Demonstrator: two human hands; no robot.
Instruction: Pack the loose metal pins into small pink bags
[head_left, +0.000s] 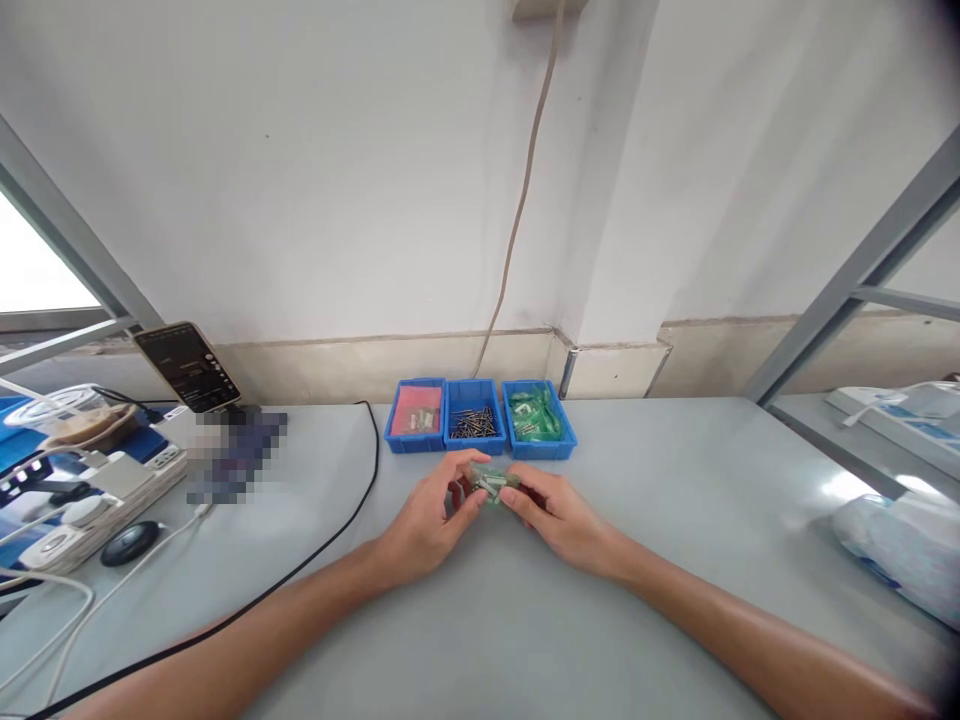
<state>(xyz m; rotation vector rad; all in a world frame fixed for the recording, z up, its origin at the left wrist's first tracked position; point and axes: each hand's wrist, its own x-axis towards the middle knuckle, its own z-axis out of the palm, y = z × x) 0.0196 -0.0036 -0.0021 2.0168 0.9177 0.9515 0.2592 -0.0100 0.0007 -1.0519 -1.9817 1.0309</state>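
Both hands meet above the grey table, in front of three blue bins. A small greenish clear bag [491,482] with pale and metal pieces inside is pinched between them. My left hand [431,515] holds its left side, thumb in front. My right hand [559,515] grips its right side with thumb and fingers. Behind them, the left bin [415,442] holds a pink sheet [415,402] and a clear bag of small pieces. Many dark screws [474,424] lie in the middle bin [475,445]. The right bin [541,450] contains green bags [536,415] of parts.
A black cable [330,548] crosses the table [480,640] at the left and passes over my left forearm. Farther left are a phone [187,366], a black mouse [130,543] and power strips with cords. A plastic-wrapped pack [900,550] sits at the right edge.
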